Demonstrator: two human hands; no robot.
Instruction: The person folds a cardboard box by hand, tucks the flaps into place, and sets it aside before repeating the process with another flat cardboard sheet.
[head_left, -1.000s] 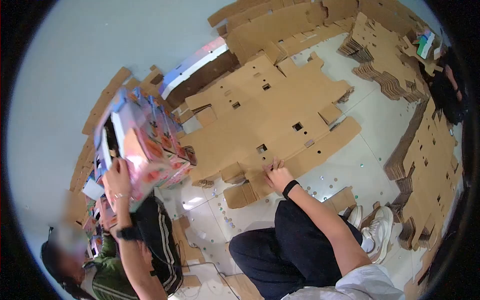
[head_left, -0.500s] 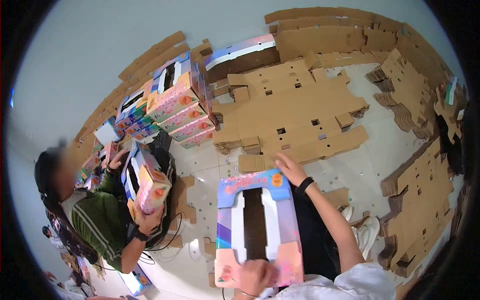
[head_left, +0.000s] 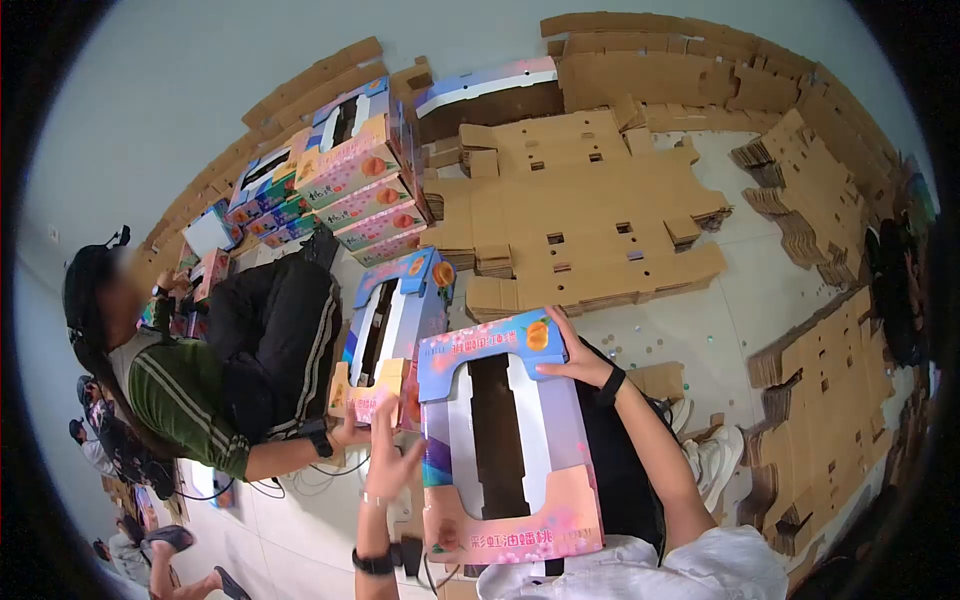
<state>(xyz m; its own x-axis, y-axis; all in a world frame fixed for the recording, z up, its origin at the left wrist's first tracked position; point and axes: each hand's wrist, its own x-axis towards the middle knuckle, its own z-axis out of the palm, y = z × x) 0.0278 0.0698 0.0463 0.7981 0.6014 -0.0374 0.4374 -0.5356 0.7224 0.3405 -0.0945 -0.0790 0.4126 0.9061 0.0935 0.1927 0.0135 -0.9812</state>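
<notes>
Head view, only camera. The printed carton (head_left: pixel 560 440) lies flat over my lap at the 6 o'clock part of the frame, printed face up.

Right hand (head_left: pixel 578 366): fingers closed on the carton's far right corner, beside the orange fruit print.

Left hand (head_left: pixel 390 458): fingers spread wide and holding nothing, at the carton's 9 o'clock edge. I cannot tell whether the fingertips touch the card.

Orientation: the long axis runs roughly 12 to 6 o'clock. The blue end points away toward the flat cardboard sheets (head_left: pixel 590 225) at 12 o'clock, and the pink lettered end sits nearest my body. A long dark cut-out runs down the middle along that axis.

Risks, as I judge them:
- The only sure grip is at one corner, so the carton could twist or sag along its creases, and the strips beside the cut-out look like the weak spot.
- An assembled box (head_left: pixel 395 310) stands just beside the carton at 10 o'clock, with a co-worker's hand (head_left: pixel 350 432) at its near end — swinging the carton left could knock either.
- The pink end could slide off my lap if the right hand lifts first.

A stack of finished boxes (head_left: pixel 360 185) stands well apart at 11 o'clock.
</notes>
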